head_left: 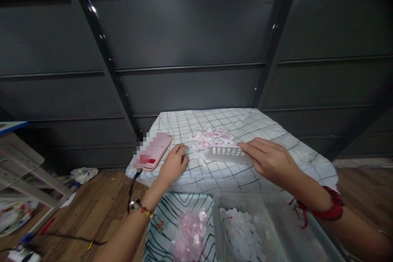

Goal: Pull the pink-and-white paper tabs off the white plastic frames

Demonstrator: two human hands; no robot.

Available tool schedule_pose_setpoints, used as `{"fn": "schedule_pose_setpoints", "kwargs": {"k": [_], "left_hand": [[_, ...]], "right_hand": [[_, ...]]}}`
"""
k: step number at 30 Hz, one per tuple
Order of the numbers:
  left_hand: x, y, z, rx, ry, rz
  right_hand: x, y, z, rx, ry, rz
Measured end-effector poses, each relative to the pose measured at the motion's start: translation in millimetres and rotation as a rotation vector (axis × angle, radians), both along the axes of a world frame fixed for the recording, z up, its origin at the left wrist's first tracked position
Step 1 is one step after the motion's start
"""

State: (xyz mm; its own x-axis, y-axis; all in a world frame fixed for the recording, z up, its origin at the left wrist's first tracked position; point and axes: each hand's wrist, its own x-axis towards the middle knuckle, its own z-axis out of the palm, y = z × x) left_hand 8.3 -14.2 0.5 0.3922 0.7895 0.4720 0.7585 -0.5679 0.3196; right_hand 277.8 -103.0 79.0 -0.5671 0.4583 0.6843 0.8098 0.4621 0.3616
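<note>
My right hand grips the right end of a white slotted plastic piece, held tilted low over the cloth. Just behind that piece lies a loose heap of small pink-and-white paper bits. To the left, my left hand rests on the cloth with nothing visible in it, its fingers a little bent and apart. Beyond it a pink-edged phone lies near the left edge, partly blurred out.
A white checked cloth covers the low table against dark panels. In front stand a striped tray with pink clear packets and a clear plastic box holding white paper pieces. A cable crosses the wooden floor.
</note>
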Motion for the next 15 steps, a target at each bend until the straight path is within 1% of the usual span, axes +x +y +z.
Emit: {"fn": "schedule_pose_setpoints", "kwargs": {"k": [6,11,15], "left_hand": [[0.1,0.6,-0.6,0.003,0.012,-0.004],[-0.3,1.1,-1.9,0.015,-0.009,-0.008],[-0.7,2.1,-3.2,0.008,-0.011,-0.006]], "right_hand": [[-1.9,-3.1,0.1,0.003,0.012,0.054],[-1.1,-2.2,-1.1,0.024,-0.016,0.002],[-3.4,-4.1,-3.1,0.017,0.014,0.035]]}}
